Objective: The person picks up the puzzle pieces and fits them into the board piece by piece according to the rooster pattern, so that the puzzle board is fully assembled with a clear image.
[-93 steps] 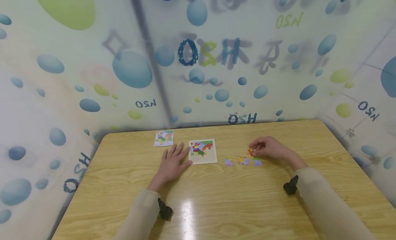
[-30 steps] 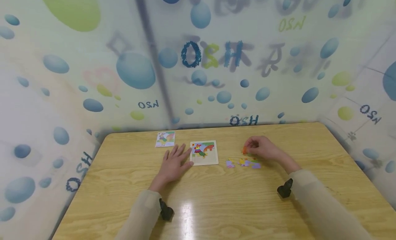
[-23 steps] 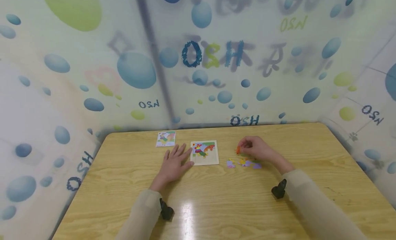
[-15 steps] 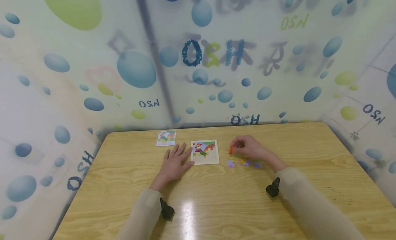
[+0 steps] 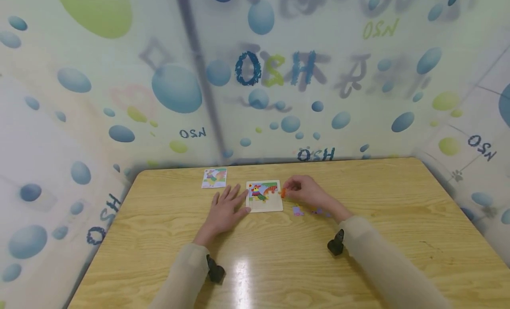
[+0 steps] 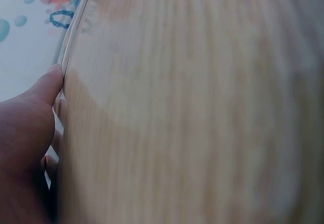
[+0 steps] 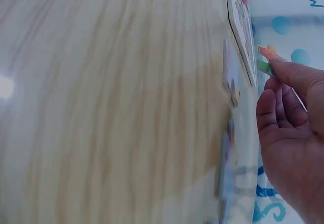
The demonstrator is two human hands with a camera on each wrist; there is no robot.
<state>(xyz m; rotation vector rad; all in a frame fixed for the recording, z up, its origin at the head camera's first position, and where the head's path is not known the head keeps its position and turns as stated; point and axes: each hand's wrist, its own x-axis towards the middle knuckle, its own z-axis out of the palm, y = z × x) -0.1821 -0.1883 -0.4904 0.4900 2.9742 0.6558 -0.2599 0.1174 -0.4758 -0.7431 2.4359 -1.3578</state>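
We record the right hand (image 5: 304,189) pinching an orange jigsaw piece (image 5: 283,192) between thumb and fingers, at the right edge of the puzzle tray (image 5: 272,206). The right wrist view shows green on this piece as well, and it is raised off the table (image 5: 287,260), its edge jutting past the thumb tip. From the head view we cannot be sure whether the piece touches the tray rim or sits just above it. The left hand (image 5: 226,208) lies palm down with fingers spread, index finger and thumb against the tray's left edge. In the tray we see a partly assembled rooster picture (image 5: 258,192): head, striped neck, green body and red tail are filled in, while the lower strip shows pale bare backing. Just right of the tray lies a loose purple piece (image 5: 298,210); more purple pieces (image 5: 317,210) lie beyond it, partly hidden under the right hand. At the table's far left we note a square rooster card (image 5: 214,178). Both beige sleeves (image 5: 382,253) carry black wrist cameras (image 5: 336,243). Behind the table stands a wall (image 5: 338,92) patterned with blue and green ovals.
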